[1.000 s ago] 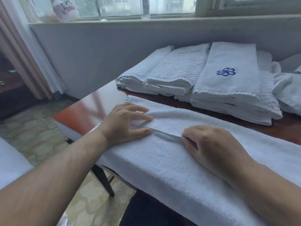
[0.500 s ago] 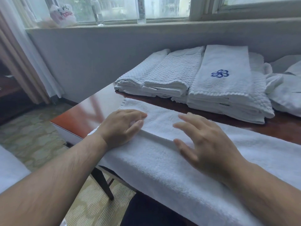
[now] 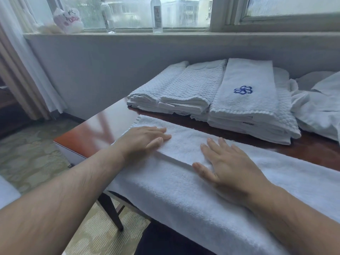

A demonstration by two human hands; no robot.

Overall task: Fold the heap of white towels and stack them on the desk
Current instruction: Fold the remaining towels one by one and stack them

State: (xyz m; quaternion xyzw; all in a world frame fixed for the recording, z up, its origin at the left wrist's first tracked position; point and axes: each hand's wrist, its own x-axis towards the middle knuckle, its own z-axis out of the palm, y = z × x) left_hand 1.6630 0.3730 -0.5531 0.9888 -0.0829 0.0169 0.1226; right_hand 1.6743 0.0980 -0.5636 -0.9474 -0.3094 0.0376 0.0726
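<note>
Now both palms flatten a lengthwise fold

Glossy reddish wooden desk (image 3: 103, 131) carries everything. Along its near edge lies a long plush terry towel (image 3: 184, 196), one flap doubled over, likely to narrow it. Behind sits the squared folded stack (image 3: 244, 107), waffle-weave plus a blue embroidered flower; the crumpled heap (image 3: 316, 115) waits far right. Left hand (image 3: 143, 138) and right hand (image 3: 231, 168) lie flat, fingers straight, pressing the flap.

Daylit window (image 3: 184, 11) above grey wall (image 3: 92, 70); curtain (image 3: 24, 80) left, patterned floor (image 3: 27, 150).
</note>
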